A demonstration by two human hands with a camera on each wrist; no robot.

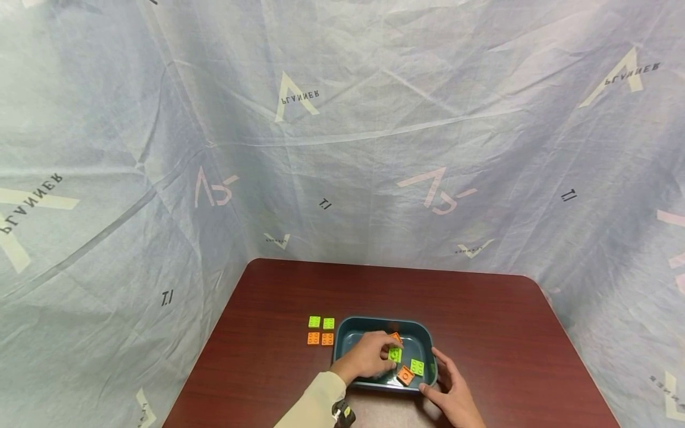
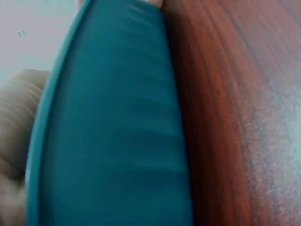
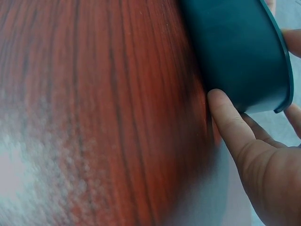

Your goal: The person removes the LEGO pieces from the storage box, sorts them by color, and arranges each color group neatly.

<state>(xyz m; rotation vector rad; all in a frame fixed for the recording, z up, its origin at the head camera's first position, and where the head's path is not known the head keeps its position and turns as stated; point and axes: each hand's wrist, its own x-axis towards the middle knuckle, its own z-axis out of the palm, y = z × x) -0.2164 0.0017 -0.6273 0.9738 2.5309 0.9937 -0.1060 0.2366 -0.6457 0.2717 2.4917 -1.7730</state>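
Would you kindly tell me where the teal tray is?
In the head view, the teal tray sits on the wood-grain table, just right of four toy bricks, the right hand at its right end.

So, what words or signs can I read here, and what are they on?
"PLANNER": several times on the grey sheet, some letters flipped.
"T.I": also on the sheet, more than once.
Pink marks on it: stylised, unclear.
Small lower lettering on it: too small.
On the tray and bricks: none readable.
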